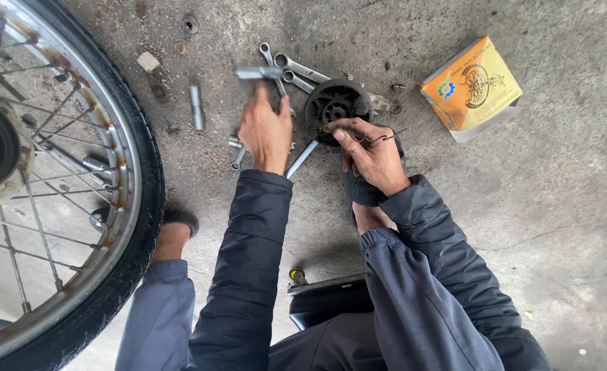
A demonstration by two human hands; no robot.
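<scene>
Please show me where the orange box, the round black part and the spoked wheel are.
orange box (470, 88): head view, middle of its top face.
round black part (336, 104): head view, its centre hub.
spoked wheel (138, 172): head view, its black tyre.

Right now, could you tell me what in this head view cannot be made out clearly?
- Tool in the left hand: motion-blurred, kind unclear.
- Round black part: its near side is hidden behind the right hand.
- Spoked wheel: cut off by the left edge.
- Thin bent wire at the right fingers: too small to identify.
</scene>
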